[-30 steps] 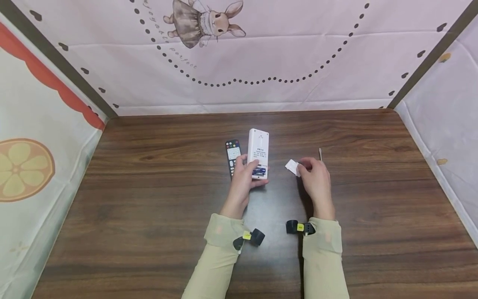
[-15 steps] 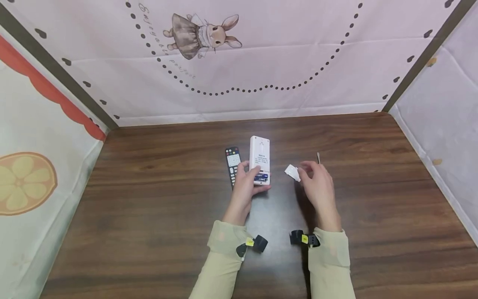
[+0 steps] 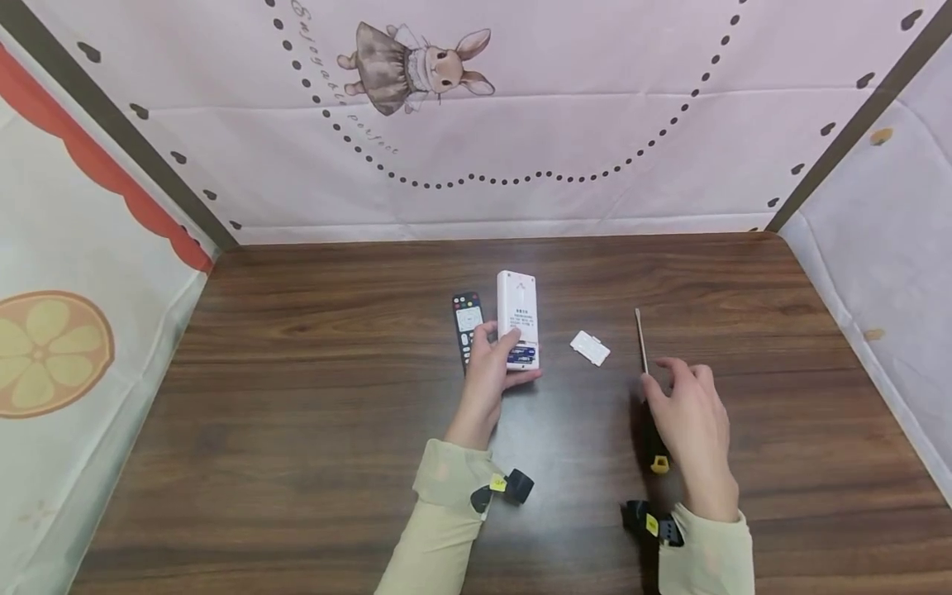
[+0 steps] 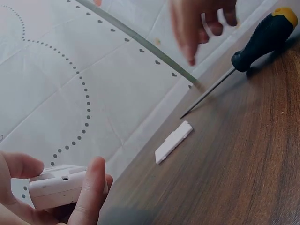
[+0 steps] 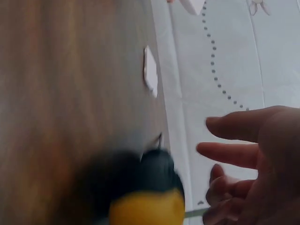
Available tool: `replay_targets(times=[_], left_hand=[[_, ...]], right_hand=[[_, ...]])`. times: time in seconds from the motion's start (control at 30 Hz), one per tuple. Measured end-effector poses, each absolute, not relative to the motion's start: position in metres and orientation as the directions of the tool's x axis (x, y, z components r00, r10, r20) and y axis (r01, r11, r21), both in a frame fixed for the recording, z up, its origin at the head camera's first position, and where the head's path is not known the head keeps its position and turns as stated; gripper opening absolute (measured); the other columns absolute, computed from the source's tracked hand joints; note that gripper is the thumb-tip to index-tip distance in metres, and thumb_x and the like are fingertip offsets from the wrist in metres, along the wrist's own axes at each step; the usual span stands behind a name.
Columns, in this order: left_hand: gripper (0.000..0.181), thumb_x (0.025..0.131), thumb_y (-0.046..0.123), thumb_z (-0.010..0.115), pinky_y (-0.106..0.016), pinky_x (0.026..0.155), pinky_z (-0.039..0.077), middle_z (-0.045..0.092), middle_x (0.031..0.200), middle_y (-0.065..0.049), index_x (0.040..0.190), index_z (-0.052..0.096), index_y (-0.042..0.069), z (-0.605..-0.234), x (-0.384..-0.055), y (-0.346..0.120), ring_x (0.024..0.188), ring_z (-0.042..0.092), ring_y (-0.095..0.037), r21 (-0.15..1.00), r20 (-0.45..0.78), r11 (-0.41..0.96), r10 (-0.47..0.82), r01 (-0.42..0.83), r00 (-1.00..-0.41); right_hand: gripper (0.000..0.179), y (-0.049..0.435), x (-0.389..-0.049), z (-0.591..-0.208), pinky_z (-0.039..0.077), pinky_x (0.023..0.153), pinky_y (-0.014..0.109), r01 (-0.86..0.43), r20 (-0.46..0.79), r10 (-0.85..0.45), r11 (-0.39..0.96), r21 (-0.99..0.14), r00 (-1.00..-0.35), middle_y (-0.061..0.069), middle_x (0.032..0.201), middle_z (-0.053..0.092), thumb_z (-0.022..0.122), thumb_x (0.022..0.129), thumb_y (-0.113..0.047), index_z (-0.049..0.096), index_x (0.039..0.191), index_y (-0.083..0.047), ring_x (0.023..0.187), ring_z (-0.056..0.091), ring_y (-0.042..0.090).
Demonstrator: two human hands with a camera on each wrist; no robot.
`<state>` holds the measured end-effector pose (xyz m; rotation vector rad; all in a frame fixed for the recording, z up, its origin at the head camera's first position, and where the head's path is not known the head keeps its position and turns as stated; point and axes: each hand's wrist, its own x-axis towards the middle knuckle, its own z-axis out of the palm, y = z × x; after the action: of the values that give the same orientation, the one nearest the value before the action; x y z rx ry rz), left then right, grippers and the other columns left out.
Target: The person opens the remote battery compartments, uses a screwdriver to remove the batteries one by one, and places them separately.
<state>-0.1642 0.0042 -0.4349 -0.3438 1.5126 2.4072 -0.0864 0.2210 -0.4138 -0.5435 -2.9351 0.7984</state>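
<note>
My left hand [image 3: 487,368] grips a white remote control [image 3: 518,310] with its back turned up, thumb across the lower part. Its battery compartment lies uncovered, with blue batteries [image 3: 522,355] inside. On the table to the right rests the white battery cover [image 3: 590,348]. A screwdriver [image 4: 265,40] with a dark green and yellow handle lies further right, its thin metal shaft pointing to the far side. Above its handle hovers my right hand [image 3: 692,413], fingers apart and holding nothing; in the right wrist view the thumb and fingers are spread beside the handle.
A black remote control [image 3: 467,322] lies just left of the white one, partly behind my left hand. The brown wooden table [image 3: 297,413] is bordered by a printed fabric wall [image 3: 558,132] at the back and more cloth on both sides.
My right hand has let go of the battery cover, leaving it on the table, and has moved right and nearer to me, over the screwdriver. The left hand keeps holding the white remote control.
</note>
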Motion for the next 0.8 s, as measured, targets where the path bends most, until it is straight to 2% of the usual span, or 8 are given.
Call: replay_targets(times=[0.17,0.33,0.5,0.6,0.8], left_hand=[[0.037,0.091,0.016,0.049,-0.043,0.063,0.053,0.054,0.108,-0.023,0.123,0.029,0.010,-0.434,-0.165,0.003,0.098,0.056,-0.039,0.848,-0.336,-0.399,0.107,-0.349,-0.936],[0.036,0.092,0.018,0.048,-0.042,0.064,0.053,0.054,0.109,-0.021,0.123,0.031,0.012,-0.434,-0.165,0.002,0.097,0.057,-0.036,0.847,-0.353,-0.382,0.117,-0.370,-0.928],[0.037,0.092,0.018,0.047,-0.043,0.065,0.052,0.055,0.109,-0.021,0.125,0.030,0.013,-0.431,-0.165,0.001,0.097,0.058,-0.035,0.844,-0.364,-0.379,0.117,-0.380,-0.924],[0.036,0.092,0.019,0.047,-0.043,0.064,0.053,0.055,0.108,-0.020,0.124,0.030,0.014,-0.435,-0.166,0.001,0.097,0.058,-0.035,0.840,-0.364,-0.388,0.114,-0.379,-0.924],[0.035,0.093,0.026,0.046,-0.044,0.064,0.052,0.056,0.106,-0.021,0.122,0.031,0.013,-0.436,-0.167,0.001,0.098,0.057,-0.036,0.842,-0.347,-0.403,0.105,-0.359,-0.932]], right_hand=[[0.056,0.229,-0.077,-0.419,0.040,0.068,0.049,0.347,-0.188,0.293,0.818,-0.459,-0.938,0.025,0.110,0.038,0.055,0.085,-0.040,0.044,0.127,-0.004,0.088,0.048,0.038],[0.066,0.233,-0.076,-0.427,0.040,0.067,0.046,0.336,-0.282,0.226,0.830,-0.445,-0.932,0.025,0.106,0.040,0.064,0.080,-0.035,0.038,0.131,-0.002,0.084,0.047,0.034],[0.068,0.238,-0.075,-0.429,0.040,0.066,0.044,0.303,-0.288,0.188,0.847,-0.436,-0.939,0.018,0.091,0.053,0.066,0.079,-0.033,0.036,0.131,0.001,0.079,0.050,0.029],[0.069,0.239,-0.075,-0.428,0.040,0.063,0.042,0.302,-0.293,0.183,0.846,-0.439,-0.938,0.010,0.081,0.055,0.065,0.079,-0.035,0.036,0.131,0.000,0.072,0.050,0.025],[0.067,0.240,-0.075,-0.427,0.039,0.060,0.039,0.298,-0.291,0.181,0.849,-0.435,-0.940,0.011,0.084,0.057,0.064,0.080,-0.035,0.036,0.131,0.000,0.070,0.051,0.024]])
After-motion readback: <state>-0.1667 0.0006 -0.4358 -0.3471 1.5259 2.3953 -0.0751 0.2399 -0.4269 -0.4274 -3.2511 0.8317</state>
